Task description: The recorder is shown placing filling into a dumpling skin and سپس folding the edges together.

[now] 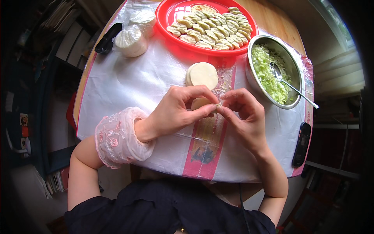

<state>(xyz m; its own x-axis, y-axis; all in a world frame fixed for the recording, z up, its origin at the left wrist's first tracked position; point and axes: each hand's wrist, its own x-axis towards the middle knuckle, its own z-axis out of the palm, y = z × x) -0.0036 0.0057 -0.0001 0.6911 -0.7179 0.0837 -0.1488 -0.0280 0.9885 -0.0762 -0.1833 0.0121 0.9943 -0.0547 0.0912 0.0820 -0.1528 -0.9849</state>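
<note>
Between my two hands, over the middle of the table, is a dumpling (200, 102), mostly hidden by my fingers. My left hand (183, 104) is closed round it, the thumb and forefinger pinching its edge. My right hand (243, 113) pinches the same edge from the other side, its thumb tip meeting the left one. Just beyond my left fingers lies a small stack of round dough wrappers (204, 75). Farther off, a red tray (165, 29) carries rows of folded dumplings (218, 31). To the right stands a metal bowl (299, 84) of chopped green vegetable (265, 64), with a spoon (286, 82) resting in it.
Plastic-wrapped white packages (132, 41) stand at the far left, beside a black case (108, 38). A dark oblong object (302, 144) lies by the right edge. A white and pink plastic cover (163, 156) spreads over the wooden table (278, 17).
</note>
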